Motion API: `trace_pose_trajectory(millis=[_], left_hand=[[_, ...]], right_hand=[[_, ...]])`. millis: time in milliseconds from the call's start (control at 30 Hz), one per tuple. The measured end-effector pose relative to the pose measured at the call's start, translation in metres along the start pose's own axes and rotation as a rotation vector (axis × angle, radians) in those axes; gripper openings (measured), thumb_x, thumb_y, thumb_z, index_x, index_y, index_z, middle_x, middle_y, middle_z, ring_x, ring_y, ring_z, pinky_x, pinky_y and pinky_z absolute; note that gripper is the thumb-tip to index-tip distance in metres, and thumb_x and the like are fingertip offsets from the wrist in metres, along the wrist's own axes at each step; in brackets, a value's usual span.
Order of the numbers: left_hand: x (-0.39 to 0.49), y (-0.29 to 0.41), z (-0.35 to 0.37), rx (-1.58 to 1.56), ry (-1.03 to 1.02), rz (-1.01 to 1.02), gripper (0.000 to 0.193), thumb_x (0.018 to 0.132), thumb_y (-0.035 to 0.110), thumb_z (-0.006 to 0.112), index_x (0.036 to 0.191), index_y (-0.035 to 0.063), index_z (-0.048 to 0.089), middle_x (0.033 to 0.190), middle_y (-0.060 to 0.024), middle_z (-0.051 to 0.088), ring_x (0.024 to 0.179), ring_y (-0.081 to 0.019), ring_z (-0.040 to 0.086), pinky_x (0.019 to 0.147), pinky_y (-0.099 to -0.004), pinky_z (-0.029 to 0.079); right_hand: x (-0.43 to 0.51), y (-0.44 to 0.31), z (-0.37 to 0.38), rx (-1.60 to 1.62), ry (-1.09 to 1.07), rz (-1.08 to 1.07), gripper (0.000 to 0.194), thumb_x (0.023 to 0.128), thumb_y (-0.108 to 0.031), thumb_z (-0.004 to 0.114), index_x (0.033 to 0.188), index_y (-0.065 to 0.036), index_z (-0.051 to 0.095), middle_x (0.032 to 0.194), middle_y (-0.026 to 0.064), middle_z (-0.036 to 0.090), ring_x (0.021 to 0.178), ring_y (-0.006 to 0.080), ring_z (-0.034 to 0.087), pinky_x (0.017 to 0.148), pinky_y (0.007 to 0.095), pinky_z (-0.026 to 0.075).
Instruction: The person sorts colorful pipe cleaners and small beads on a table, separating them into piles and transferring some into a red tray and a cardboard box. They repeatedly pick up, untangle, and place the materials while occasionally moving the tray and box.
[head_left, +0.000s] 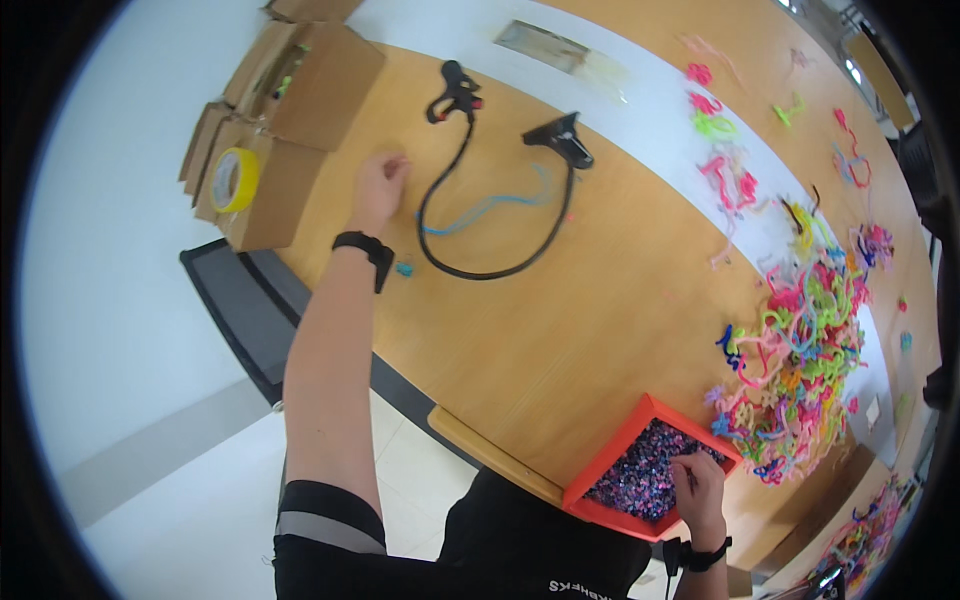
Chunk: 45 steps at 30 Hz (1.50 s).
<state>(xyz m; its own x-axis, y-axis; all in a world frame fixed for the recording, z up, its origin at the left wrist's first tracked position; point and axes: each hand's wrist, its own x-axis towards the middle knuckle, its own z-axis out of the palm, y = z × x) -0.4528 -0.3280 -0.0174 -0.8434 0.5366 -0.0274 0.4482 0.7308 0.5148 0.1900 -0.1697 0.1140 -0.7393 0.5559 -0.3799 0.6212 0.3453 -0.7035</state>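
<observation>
My left hand is over the left part of the wooden table, its fingers curled in. Whether anything small is inside it cannot be made out. Just right of it, light blue strands lie within the loop of a black flexible-neck clip stand. My right hand is over the right side of a red open box with fingers bent at the beads. Many small purple, pink and dark beads fill this box. Blur hides what is between those fingertips.
A heap of coloured pipe-cleaner pieces spreads at right. Cardboard boxes and a yellow tape roll are at upper left. A small teal item lies near my left wrist. A grey mesh chair back meets the table's left edge.
</observation>
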Motion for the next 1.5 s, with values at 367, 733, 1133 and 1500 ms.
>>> trace_pose_trajectory(millis=[367, 733, 1133, 1500], left_hand=[[-0.05, 0.054, -0.036, -0.355, 0.008, -0.07, 0.019, 0.106, 0.018, 0.056, 0.102, 0.0011, 0.062, 0.085, -0.0032, 0.061, 0.08, -0.0123, 0.058, 0.071, -0.0263, 0.049], [-0.36, 0.268, 0.027, -0.418, -0.999, 0.725, 0.018, 0.085, 0.012, 0.071, 0.102, 0.0095, 0.068, 0.096, -0.0089, 0.069, 0.091, -0.0276, 0.067, 0.077, -0.0394, 0.054], [-0.366, 0.293, 0.088, -0.135, -0.322, 0.459, 0.04, 0.084, 0.012, 0.077, 0.121, 0.0037, 0.064, 0.113, -0.0149, 0.064, 0.106, -0.0357, 0.061, 0.091, -0.0445, 0.051], [-0.297, 0.258, 0.075, 0.38, 0.117, 0.377, 0.04, 0.095, 0.018, 0.067, 0.132, 0.0041, 0.061, 0.132, -0.0184, 0.062, 0.126, -0.0404, 0.055, 0.108, -0.0484, 0.041]], right_hand=[[0.184, -0.046, 0.027, -0.069, 0.11, -0.333, 0.028, 0.089, -0.006, 0.068, 0.116, 0.0, 0.061, 0.108, 0.0201, 0.06, 0.102, 0.0379, 0.062, 0.084, 0.0446, 0.053], [0.217, -0.03, 0.028, -0.059, 0.037, -0.27, 0.013, 0.09, -0.002, 0.062, 0.103, 0.0, 0.06, 0.102, 0.0189, 0.06, 0.098, 0.0381, 0.06, 0.083, 0.0444, 0.051], [0.008, 0.018, -0.016, 0.101, -0.055, -0.09, 0.027, 0.082, -0.012, 0.078, 0.106, -0.006, 0.066, 0.1, 0.0128, 0.069, 0.097, 0.0348, 0.065, 0.084, 0.0438, 0.053], [-0.114, 0.081, 0.007, 0.338, 0.377, 0.284, 0.074, 0.085, -0.007, 0.074, 0.148, 0.004, 0.036, 0.154, 0.0312, 0.034, 0.145, 0.0455, 0.034, 0.12, 0.0491, 0.028]])
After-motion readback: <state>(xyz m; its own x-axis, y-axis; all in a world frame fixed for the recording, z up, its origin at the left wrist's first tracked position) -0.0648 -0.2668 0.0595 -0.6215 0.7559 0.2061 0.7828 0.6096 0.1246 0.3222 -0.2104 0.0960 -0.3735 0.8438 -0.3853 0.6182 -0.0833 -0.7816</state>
